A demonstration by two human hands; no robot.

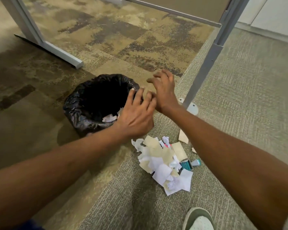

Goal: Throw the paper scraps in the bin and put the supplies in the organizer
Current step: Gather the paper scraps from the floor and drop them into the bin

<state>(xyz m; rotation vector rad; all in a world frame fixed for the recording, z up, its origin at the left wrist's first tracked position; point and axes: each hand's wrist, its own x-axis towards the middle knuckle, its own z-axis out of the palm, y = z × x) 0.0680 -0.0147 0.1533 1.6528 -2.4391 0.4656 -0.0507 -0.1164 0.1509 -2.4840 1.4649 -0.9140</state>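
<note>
A round bin (83, 112) lined with a black bag stands on the carpet, with white paper scraps (109, 118) inside near its right wall. My left hand (136, 115) hovers over the bin's right rim, fingers spread, holding nothing. Just right of it and beyond the rim is my right hand (165, 90), also with fingers apart and empty. A pile of white and beige paper scraps (161, 163) lies on the floor below my hands. A teal box of staples (186, 166) and a small teal item (196, 162) poke out at the pile's right edge.
A grey desk leg (204, 63) with a round foot plate (192, 107) stands right of my right hand. Another desk foot (63, 54) lies at the back left. Loose beige scraps (183, 136) rest near my right forearm. My shoe (199, 219) is at the bottom.
</note>
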